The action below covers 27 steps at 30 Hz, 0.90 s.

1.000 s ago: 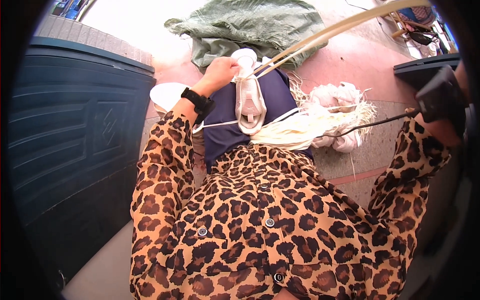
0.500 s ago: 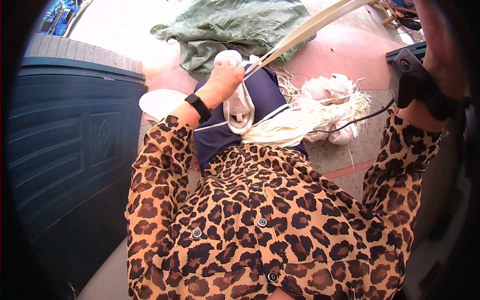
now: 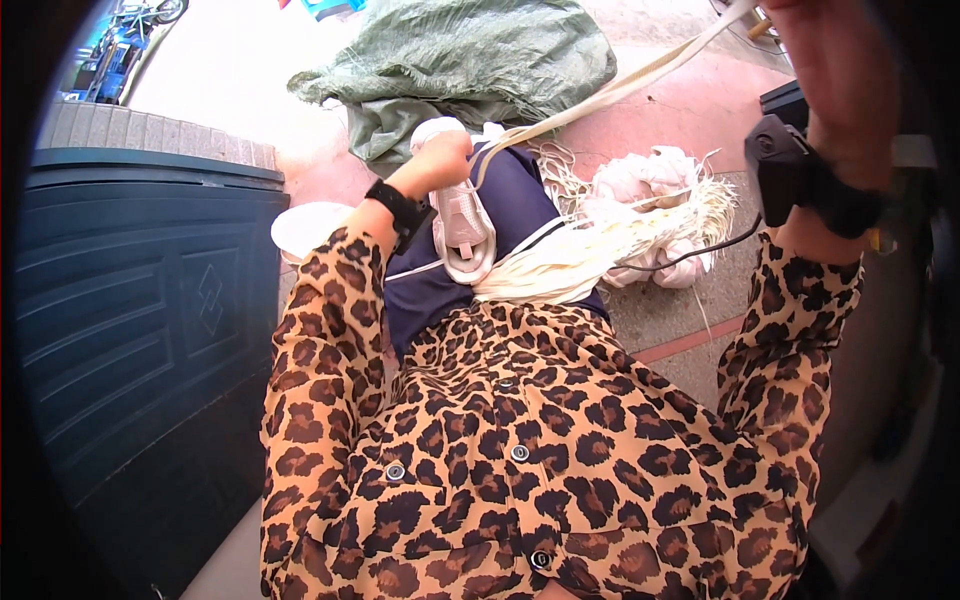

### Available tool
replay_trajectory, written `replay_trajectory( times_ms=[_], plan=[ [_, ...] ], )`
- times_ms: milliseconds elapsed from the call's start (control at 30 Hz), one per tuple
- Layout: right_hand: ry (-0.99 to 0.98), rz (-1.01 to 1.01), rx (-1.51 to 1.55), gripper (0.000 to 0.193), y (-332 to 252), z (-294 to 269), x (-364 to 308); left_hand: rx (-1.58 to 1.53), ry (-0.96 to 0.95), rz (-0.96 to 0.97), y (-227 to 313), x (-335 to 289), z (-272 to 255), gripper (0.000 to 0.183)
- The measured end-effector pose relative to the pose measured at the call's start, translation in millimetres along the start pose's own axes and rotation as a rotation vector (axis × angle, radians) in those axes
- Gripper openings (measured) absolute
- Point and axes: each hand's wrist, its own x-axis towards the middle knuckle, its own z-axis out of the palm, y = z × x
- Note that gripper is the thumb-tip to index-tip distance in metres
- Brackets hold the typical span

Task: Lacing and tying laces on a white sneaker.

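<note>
A white sneaker (image 3: 463, 235) rests on the dark navy cloth (image 3: 515, 195) over my lap, its heel towards me. My left hand (image 3: 440, 165) is closed around its front part, covering much of the lacing area. From the shoe, long cream shoelaces (image 3: 620, 92) stretch up to the far right, bowing a little near the shoe. Their upper end runs to my right hand (image 3: 845, 75), raised at the upper right edge; its fingers are partly cut off and dark. A thick bundle of loose cream laces (image 3: 560, 262) lies across my lap to the right of the sneaker.
Several pale shoes (image 3: 650, 180) lie on the floor right of my lap, partly under laces. Beyond sits a crumpled green woven sack (image 3: 470, 65). A white round-edged object (image 3: 305, 230) lies left. A dark blue panelled door (image 3: 150, 300) stands at left. A black cable (image 3: 690, 255) crosses the laces.
My right hand has shifted left, and the stretched laces now hang looser, curving by the shoe. My left hand stays on the sneaker. The whole view has shifted slightly.
</note>
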Motion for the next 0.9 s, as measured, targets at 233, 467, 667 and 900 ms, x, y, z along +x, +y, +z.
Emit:
replay_trajectory(
  times_ms=[233,467,667,900],
  plan=[
    [-0.115,0.228,-0.204,0.03,9,20,-13,-0.16,0.065,-0.121,1,-5,-6,0.027],
    [-0.155,0.496,-0.123,0.026,16,25,-18,0.112,0.071,0.088,9,-13,-15,0.018],
    [-0.204,0.488,-0.062,0.023,23,20,-25,0.146,0.04,0.109,9,-7,-7,0.015],
    [-0.212,0.588,0.015,0.022,30,28,-23,-0.277,-0.006,-0.118,27,17,-12,0.027]
  ],
)
